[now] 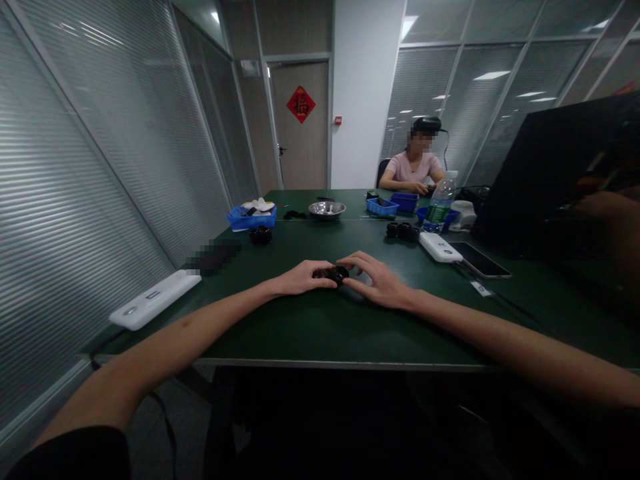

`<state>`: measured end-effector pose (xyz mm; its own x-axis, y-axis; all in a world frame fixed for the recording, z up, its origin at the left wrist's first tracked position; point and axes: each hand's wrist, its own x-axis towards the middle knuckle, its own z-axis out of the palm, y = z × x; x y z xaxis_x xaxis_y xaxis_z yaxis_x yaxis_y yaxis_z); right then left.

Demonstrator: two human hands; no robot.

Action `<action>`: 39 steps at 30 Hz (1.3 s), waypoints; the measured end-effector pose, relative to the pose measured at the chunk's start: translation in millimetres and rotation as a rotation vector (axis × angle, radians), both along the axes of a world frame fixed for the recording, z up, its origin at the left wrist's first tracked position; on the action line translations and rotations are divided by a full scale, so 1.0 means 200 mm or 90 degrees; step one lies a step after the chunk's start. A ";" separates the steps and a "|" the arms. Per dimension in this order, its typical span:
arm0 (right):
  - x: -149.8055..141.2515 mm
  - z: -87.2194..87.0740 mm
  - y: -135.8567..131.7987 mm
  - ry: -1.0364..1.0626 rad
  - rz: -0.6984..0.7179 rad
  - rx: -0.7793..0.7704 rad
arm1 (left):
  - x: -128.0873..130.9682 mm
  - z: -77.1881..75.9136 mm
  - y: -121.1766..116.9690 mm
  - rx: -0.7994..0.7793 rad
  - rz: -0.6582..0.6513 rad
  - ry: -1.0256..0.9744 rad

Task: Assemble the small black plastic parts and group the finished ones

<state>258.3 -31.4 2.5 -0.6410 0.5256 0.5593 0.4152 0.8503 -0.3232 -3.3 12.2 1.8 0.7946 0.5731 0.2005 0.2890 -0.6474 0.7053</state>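
A small glossy black object with a round end (pixel 339 275) is between my two hands just above or on the green table (pixel 300 333). Its exact kind is hard to make out, and the fingers hide part of it. My left hand (pixel 306 277) is closed around its left part, thumb along the near side. From the right, my right hand (pixel 375 279) has its thumb and curved index finger at the round end. Similar black objects lie farther off, one at the left (pixel 261 234) and a group at the right (pixel 403 231).
A blue basket (pixel 253 219) and a metal bowl (pixel 327 211) stand toward the back. At right are a water bottle (pixel 440 207), a white power bank (pixel 440 247), a phone (pixel 480 260) and a large black panel (pixel 550 173). Another power bank (pixel 155 300) lies left. A co-worker (pixel 413 167) sits opposite.
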 end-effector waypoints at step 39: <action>-0.01 0.00 0.00 0.020 0.011 -0.007 | 0.00 0.00 0.00 0.009 -0.011 -0.008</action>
